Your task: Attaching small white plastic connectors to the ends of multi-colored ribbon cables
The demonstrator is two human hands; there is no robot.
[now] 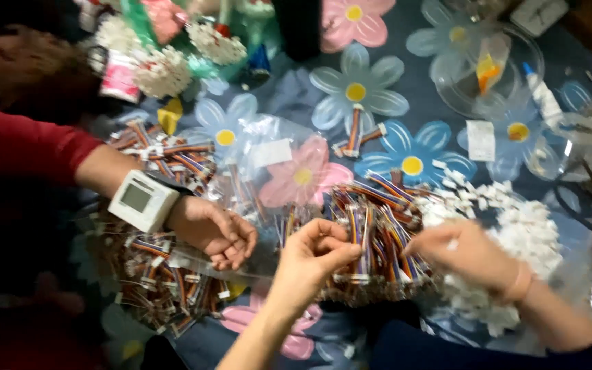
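Note:
My left hand (313, 257) comes up from the bottom centre, its fingers pinched on a short multicoloured ribbon cable (363, 241) at the edge of a heap of such cables (378, 212). My right hand (471, 255) is beside the heap's right side with fingers curled around a small white connector (451, 244). It lies over a pile of loose white connectors (525, 236). The picture is blurred, so both grips are hard to make out.
Another person's hand (214, 231), in a red sleeve with a white wrist device (142, 200), rests on clear bags of cables (166, 274) at the left. A flowered blue cloth (358, 92) covers the surface. A clear plastic bowl (498, 68) and white tube (543, 96) sit at top right.

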